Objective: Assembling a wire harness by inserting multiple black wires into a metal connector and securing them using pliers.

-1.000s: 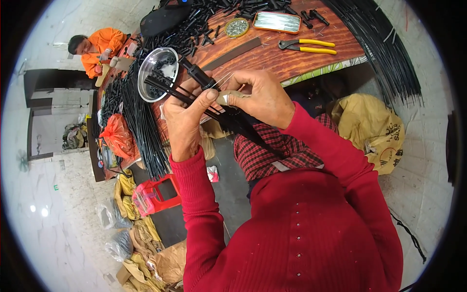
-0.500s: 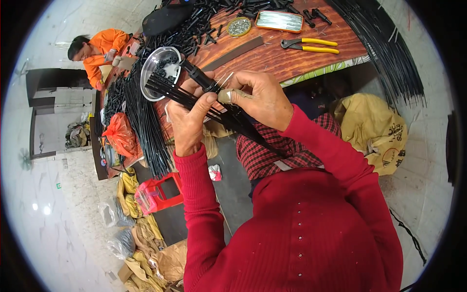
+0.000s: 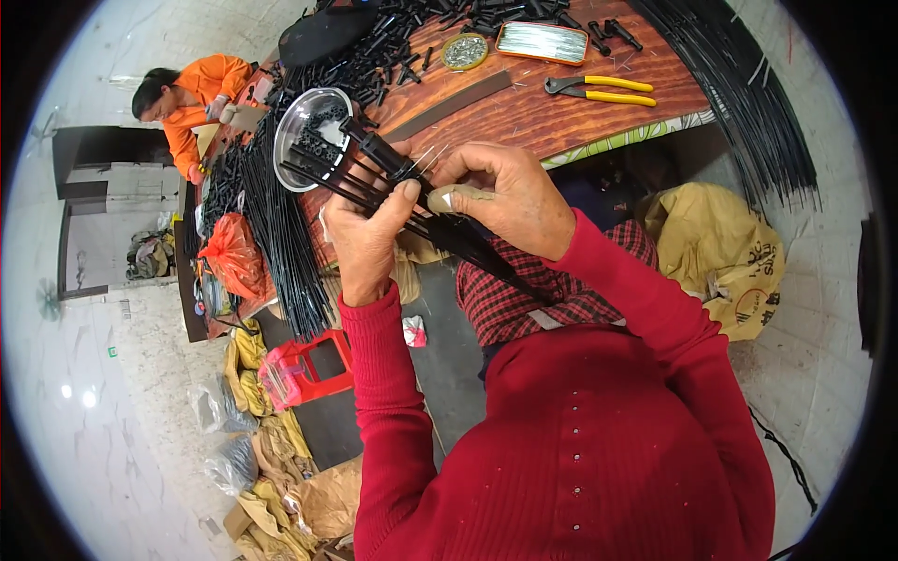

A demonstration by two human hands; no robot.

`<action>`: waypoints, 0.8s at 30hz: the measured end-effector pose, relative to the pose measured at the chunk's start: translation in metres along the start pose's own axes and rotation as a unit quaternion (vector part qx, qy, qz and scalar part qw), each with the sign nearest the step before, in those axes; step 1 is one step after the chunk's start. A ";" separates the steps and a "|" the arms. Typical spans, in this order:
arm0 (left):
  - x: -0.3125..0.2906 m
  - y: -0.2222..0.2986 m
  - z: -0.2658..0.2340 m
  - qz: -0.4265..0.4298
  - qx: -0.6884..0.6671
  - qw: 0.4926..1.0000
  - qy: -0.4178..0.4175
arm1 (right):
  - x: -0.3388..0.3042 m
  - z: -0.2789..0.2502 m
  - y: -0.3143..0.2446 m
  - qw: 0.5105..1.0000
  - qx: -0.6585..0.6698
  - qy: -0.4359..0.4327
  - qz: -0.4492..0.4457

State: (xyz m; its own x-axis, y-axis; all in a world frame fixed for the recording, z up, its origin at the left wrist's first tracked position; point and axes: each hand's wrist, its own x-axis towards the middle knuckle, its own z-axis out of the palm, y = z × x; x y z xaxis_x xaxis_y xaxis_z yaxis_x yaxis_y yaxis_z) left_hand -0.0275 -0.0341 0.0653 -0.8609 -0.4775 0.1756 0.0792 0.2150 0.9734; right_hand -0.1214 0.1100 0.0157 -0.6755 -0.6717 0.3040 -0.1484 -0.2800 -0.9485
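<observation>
Work looks unfinished: thin wires jut out, the left hand clamps black rods and tubular fitting, the right hand's grip unclear.

Well to the left of the hands, a co-worker in orange leans over the far end of the surface. Nearer on that side sits a red plastic bag; closer to the body are a red stool, clear bags and yellow sacking. Right of the hands slumps a tan-yellow sack, with a black cord further back.
</observation>
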 end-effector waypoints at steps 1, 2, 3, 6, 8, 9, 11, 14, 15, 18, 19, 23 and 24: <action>0.000 -0.005 -0.003 -0.001 -0.027 1.000 0.002 | -0.001 0.000 -0.001 1.000 0.012 -0.001 0.018; 0.001 -0.008 -0.005 -0.002 -0.054 0.999 0.004 | -0.002 0.000 -0.001 0.999 0.023 -0.003 0.036; 0.001 -0.010 -0.007 -0.002 -0.054 0.999 0.004 | -0.002 0.000 0.001 0.999 0.024 -0.003 0.037; 0.003 -0.012 -0.007 0.006 -0.083 0.997 0.003 | 0.002 0.000 0.008 0.998 0.057 0.000 0.016; 0.003 -0.014 -0.008 0.017 -0.076 0.997 -0.006 | 0.003 -0.001 0.009 0.998 0.057 -0.008 0.010; 0.004 -0.015 -0.009 0.016 -0.077 0.997 -0.005 | 0.003 -0.001 0.009 0.998 0.056 -0.009 0.010; 0.005 -0.017 -0.010 0.030 -0.072 0.997 -0.013 | 0.004 0.000 0.006 0.998 0.056 -0.008 0.019; 0.006 -0.017 -0.011 0.028 -0.059 0.998 -0.022 | 0.002 0.002 -0.002 0.999 -0.041 0.015 0.004; 0.005 -0.015 -0.010 0.029 -0.060 0.998 -0.021 | 0.001 0.005 -0.001 0.999 -0.042 0.014 0.004; 0.004 -0.013 -0.007 0.032 -0.084 0.995 -0.049 | -0.001 0.011 0.002 0.996 -0.081 0.045 -0.009; 0.004 -0.013 -0.008 0.029 -0.077 0.995 -0.049 | -0.001 0.013 0.002 0.995 -0.085 0.056 -0.006; 0.004 -0.017 -0.006 0.028 -0.067 0.996 -0.049 | 0.001 0.014 0.012 0.992 -0.102 0.074 0.008; 0.003 -0.018 -0.005 0.027 -0.064 0.996 -0.050 | 0.000 0.013 0.014 0.992 -0.099 0.075 0.009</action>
State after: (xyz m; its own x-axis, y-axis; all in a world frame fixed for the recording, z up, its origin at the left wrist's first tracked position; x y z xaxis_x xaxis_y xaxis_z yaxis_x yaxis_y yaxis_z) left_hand -0.0290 -0.0432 0.0492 -0.8990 -0.3798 0.2182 0.1839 0.1248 0.9750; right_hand -0.1139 0.0966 0.0034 -0.7771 -0.5611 0.2851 -0.2647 -0.1196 -0.9569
